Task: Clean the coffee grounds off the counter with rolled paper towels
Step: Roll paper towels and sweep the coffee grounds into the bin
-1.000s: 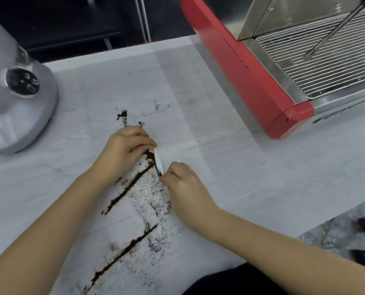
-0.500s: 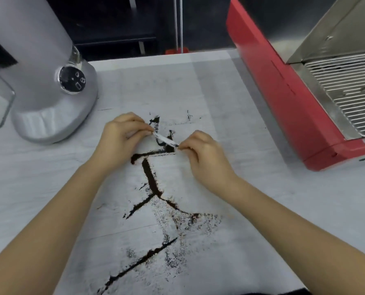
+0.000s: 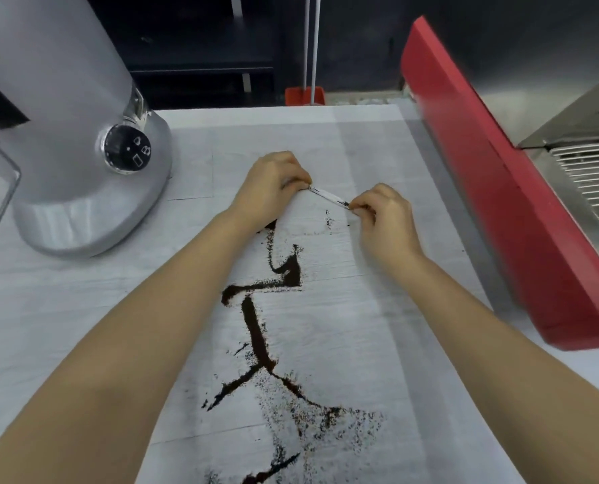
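Thin white rolled paper towel [image 3: 327, 196], tip stained dark, mid-frame; left hand [image 3: 273, 185] and right hand [image 3: 383, 213] pinch its ends above coffee grounds [image 3: 256, 330] streaks.

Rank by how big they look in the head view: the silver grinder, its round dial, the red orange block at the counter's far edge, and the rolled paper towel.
1. silver grinder, largest by far
2. round dial
3. red orange block and rolled paper towel: too alike to rank; the block is also farther away.
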Motion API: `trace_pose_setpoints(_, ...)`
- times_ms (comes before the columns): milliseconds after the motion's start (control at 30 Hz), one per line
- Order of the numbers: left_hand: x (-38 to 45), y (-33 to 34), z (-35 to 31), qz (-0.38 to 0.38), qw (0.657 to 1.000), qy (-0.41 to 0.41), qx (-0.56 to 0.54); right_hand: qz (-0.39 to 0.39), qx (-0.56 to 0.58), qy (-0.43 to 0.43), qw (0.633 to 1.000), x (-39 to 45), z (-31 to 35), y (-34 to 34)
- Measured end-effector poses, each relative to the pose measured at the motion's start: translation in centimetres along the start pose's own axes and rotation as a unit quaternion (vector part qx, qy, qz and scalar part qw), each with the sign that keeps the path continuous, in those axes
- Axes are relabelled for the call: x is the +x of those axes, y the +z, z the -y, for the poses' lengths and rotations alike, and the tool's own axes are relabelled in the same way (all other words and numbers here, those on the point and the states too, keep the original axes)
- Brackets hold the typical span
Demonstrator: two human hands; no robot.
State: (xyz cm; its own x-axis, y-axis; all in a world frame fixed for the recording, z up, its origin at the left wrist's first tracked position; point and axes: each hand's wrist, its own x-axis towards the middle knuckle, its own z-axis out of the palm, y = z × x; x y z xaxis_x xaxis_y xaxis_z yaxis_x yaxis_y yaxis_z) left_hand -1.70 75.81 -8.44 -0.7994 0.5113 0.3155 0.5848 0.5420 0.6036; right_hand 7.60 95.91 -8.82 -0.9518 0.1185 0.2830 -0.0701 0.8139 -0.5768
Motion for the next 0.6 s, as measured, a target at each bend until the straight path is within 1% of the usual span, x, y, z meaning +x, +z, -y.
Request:
trace_pose_setpoints(100, -1.0, -0.8, 0.2, 0.009, 1.000, 0.007, 0.001, 0.006, 0.010, -0.020, 1.000, -0.4, 0.4, 0.2)
trace_pose_setpoints(233, -3.9, -2.2, 0.4, 0.016, 1.000, 0.004, 0.003, 0.026, 0.023, -0.070, 0.997, -2.3, 1.6, 0.5)
trace_pose_setpoints(433, -10.3, -4.3, -1.2, 0.008, 0.999, -0.014, 0.028, 0.087, 0.035, -0.121, 0.988, -6.3, 4.0, 0.3)
trace_pose_setpoints(600, -16.1, -5.6, -3.7, 0.013, 0.999, -0.031, 0.033, 0.144, 0.053, -0.178, 0.972, -9.9, 5.4, -0.8)
